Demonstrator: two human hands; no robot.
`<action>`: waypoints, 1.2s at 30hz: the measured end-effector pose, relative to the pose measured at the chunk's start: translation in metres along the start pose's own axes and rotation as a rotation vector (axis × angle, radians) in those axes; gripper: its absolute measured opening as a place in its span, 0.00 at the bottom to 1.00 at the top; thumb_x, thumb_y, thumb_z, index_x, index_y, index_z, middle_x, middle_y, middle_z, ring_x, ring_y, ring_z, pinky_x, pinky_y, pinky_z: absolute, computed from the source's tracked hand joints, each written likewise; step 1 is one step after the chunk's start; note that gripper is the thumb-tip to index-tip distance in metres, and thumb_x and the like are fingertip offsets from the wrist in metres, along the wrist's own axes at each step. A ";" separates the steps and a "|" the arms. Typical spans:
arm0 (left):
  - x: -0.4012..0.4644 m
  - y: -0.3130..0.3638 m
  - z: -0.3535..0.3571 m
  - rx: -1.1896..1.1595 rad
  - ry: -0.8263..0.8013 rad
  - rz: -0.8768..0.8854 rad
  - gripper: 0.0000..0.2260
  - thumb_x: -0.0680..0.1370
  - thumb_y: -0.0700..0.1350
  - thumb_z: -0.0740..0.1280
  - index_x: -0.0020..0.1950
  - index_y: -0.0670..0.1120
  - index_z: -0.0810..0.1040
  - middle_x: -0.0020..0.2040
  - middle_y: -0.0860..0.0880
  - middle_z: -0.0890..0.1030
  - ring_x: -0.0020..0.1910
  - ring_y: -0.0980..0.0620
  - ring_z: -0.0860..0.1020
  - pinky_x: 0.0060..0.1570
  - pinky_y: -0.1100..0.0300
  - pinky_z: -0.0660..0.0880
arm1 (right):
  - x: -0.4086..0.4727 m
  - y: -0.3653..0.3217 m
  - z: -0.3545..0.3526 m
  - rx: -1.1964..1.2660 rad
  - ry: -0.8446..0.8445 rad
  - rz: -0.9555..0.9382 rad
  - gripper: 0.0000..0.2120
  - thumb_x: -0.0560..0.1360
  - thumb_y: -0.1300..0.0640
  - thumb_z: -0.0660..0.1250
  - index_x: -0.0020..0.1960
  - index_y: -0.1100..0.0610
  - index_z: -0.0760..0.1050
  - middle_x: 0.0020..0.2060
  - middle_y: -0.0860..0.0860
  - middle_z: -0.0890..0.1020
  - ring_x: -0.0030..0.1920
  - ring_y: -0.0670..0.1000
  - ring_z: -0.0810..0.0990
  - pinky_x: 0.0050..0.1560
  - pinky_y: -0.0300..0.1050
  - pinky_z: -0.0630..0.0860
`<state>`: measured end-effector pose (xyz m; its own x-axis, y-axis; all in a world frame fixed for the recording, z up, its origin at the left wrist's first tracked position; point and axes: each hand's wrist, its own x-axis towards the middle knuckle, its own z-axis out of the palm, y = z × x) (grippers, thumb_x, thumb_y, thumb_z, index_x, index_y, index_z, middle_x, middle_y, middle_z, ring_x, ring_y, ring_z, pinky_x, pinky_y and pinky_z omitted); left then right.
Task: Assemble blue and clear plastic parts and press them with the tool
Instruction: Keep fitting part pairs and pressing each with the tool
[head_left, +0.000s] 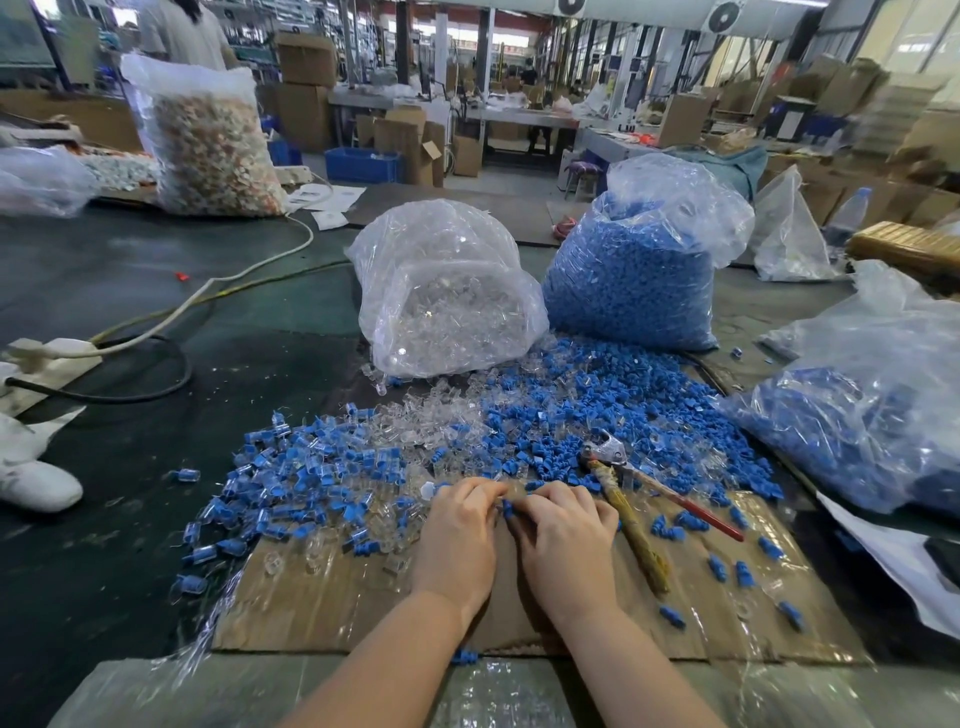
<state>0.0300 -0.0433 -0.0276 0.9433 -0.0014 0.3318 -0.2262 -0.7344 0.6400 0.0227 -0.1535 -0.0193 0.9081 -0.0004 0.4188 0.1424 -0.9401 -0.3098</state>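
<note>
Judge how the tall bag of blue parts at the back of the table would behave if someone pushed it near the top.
The bag of blue parts would probably sag rather than slide: its thin film is crumpled. Packed full, it likely feels heavy. Its neck gapes open, so tipping could spill parts onto the table.

No legible text, labels or numbers anywhere.

two bare forearms, no sleeves visible
</note>
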 end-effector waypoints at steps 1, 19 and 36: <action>0.000 0.000 0.000 0.005 0.002 0.006 0.15 0.79 0.41 0.61 0.65 0.51 0.73 0.59 0.56 0.75 0.58 0.60 0.67 0.56 0.75 0.56 | 0.000 0.002 0.000 -0.006 -0.017 0.018 0.04 0.74 0.56 0.67 0.44 0.51 0.81 0.44 0.46 0.80 0.48 0.52 0.76 0.52 0.50 0.62; -0.002 0.002 -0.003 -0.007 0.013 0.012 0.08 0.77 0.46 0.66 0.55 0.50 0.77 0.51 0.56 0.76 0.49 0.61 0.69 0.52 0.71 0.64 | -0.006 0.004 0.002 0.068 0.077 0.044 0.03 0.71 0.57 0.72 0.41 0.54 0.79 0.42 0.48 0.81 0.45 0.53 0.78 0.48 0.51 0.68; -0.004 0.008 -0.007 -0.085 -0.038 0.026 0.16 0.75 0.45 0.67 0.62 0.47 0.76 0.49 0.59 0.70 0.45 0.63 0.71 0.45 0.83 0.64 | -0.009 0.003 0.000 0.112 0.177 0.027 0.03 0.73 0.58 0.68 0.40 0.53 0.78 0.38 0.47 0.81 0.41 0.52 0.78 0.46 0.49 0.66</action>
<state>0.0223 -0.0440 -0.0190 0.9449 -0.0465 0.3241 -0.2692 -0.6735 0.6884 0.0152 -0.1561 -0.0233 0.8305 -0.0945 0.5490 0.1706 -0.8950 -0.4121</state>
